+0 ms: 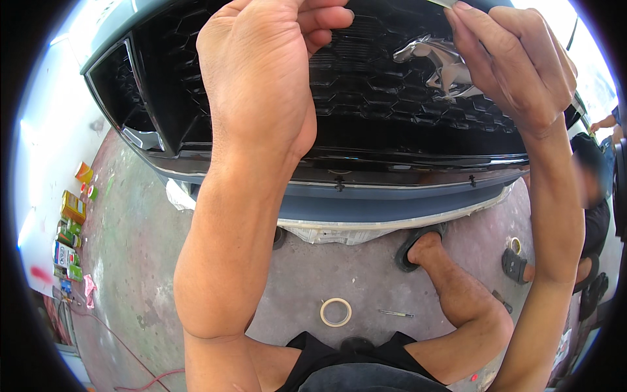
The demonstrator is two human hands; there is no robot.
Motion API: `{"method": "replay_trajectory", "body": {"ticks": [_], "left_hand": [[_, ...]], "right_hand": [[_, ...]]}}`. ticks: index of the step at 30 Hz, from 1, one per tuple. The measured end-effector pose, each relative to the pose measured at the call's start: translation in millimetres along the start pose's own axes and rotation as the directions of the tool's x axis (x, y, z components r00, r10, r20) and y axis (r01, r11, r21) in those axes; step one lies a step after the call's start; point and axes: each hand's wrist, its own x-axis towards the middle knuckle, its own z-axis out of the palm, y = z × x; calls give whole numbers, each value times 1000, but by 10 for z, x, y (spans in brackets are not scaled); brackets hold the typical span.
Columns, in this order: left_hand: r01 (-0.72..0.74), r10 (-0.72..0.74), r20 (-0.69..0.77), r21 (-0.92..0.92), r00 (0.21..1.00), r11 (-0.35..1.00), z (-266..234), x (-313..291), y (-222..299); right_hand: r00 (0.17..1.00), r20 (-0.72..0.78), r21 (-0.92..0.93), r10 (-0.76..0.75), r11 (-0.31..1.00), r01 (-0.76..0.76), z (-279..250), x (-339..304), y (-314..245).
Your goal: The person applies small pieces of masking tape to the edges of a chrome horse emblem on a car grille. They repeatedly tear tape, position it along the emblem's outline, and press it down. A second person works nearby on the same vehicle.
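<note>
Paper (339, 235) already hangs below the horse (447, 60), but the strip (442, 2) the right hand (516, 62) pinches above it seems not all down yet, while the left hand (261, 65) half-curls left of it, hold unclear.

The grille (362, 85) is black and hexagon-patterned, the horse emblem (445, 68) silver, the tape roll (336, 300) cream.

Grey stained floor (140, 281): tape roll (323, 315), slim tool (396, 313), pink cloth (89, 291), red hose (171, 374), cans (74, 206) lined at left.

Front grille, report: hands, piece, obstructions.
Left hand raised before black grille, partly out of frame. Right hand pinching pale piece. Silver horse emblem partly covered by right hand.
</note>
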Motion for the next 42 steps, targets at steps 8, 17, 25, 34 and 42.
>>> {"method": "replay_trajectory", "body": {"ticks": [8,17,25,34,42], "left_hand": [[32,-32,20,-16,999,999,-6,-1,9],[52,-52,21,-18,998,998,44,-16,45],[20,-20,1,8,1000,1000,48,-23,42],[40,-40,6,-4,999,999,40,-21,55],[20,-19,41,-36,999,999,11,-9,15]], "right_hand": [[994,72,28,87,996,-89,-38,-25,-44],[984,-168,147,63,988,-38,153,-146,54],[997,65,53,34,998,-37,-65,11,5],[996,89,115,30,992,-41,-54,7,14],[990,115,141,80,985,-96,-9,-147,-22]]}}
